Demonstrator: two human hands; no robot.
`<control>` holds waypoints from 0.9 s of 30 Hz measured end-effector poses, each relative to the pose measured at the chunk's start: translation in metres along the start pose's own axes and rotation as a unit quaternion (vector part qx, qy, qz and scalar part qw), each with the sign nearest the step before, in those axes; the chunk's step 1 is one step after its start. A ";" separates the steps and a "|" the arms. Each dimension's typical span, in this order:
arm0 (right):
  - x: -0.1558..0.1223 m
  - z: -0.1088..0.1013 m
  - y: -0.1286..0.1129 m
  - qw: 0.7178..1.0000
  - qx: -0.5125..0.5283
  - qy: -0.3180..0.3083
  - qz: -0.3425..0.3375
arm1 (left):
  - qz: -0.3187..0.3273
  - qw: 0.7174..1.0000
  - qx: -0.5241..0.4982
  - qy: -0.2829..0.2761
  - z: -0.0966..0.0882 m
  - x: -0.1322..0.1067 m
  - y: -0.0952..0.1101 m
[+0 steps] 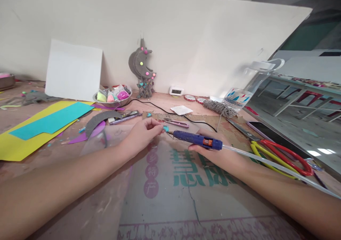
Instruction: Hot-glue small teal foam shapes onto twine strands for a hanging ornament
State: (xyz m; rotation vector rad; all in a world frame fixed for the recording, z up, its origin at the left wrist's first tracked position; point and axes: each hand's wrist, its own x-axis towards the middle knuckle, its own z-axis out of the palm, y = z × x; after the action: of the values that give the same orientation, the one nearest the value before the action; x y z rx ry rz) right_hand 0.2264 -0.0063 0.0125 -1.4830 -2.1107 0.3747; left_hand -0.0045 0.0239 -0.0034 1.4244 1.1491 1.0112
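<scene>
My right hand [209, 154] grips a blue hot glue gun [191, 138], with a long clear glue stick [255, 155] running out of its back end. The gun's tip points left, at a small turquoise piece [166, 128] pinched in the fingertips of my left hand [145, 131]. Whether tip and piece touch, I cannot tell. Both hands are above a printed cardboard sheet [160, 211]. Just beyond them lie a pink-handled craft knife [177, 123] and another small turquoise piece [149, 115].
Red-and-yellow-handled scissors [282, 154] and a phone [277, 137] lie right. Grey yarn [221, 107] sits near a clear plastic jug [239, 94]. Left are turquoise [55, 119] and yellow sheets [16, 145]. A bowl [113, 104], small clock [176, 91] and grey moon ornament [142, 64] are behind.
</scene>
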 end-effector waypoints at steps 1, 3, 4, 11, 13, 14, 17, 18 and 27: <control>0.000 0.000 0.000 1.000 -0.002 0.002 0.004 | 0.000 1.000 -0.006 -0.003 0.000 0.000 0.000; 0.001 -0.001 -0.001 1.000 -0.002 0.003 0.010 | 0.000 1.000 -0.014 -0.008 0.000 0.000 -0.001; 0.001 -0.001 -0.001 1.000 0.000 0.002 0.013 | 0.001 1.000 -0.014 -0.008 0.000 0.001 -0.002; 0.002 -0.001 0.003 1.000 0.025 -0.009 0.014 | 0.009 1.000 -0.020 -0.007 0.000 0.002 -0.004; 0.002 -0.002 0.003 0.999 0.028 -0.012 0.014 | 0.007 1.000 -0.022 -0.011 0.001 0.002 -0.005; 0.003 -0.002 0.002 0.999 0.031 -0.013 0.014 | 0.007 1.000 -0.025 -0.012 0.001 0.001 -0.005; 0.003 -0.002 0.001 0.999 0.040 -0.011 0.014 | 0.005 1.000 -0.027 -0.009 0.001 0.000 -0.005; 0.003 -0.003 0.001 0.999 0.042 -0.009 0.014 | 0.005 1.000 -0.022 -0.008 0.001 0.000 -0.005; 0.003 0.001 0.002 0.999 0.038 0.009 0.026 | 0.005 1.000 0.002 -0.011 0.000 0.001 -0.002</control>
State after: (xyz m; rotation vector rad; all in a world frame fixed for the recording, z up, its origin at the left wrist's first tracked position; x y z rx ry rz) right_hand 0.2269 -0.0030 0.0112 -1.4931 -2.0239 0.4545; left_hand -0.0049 0.0249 -0.0057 1.4411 1.1299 0.9991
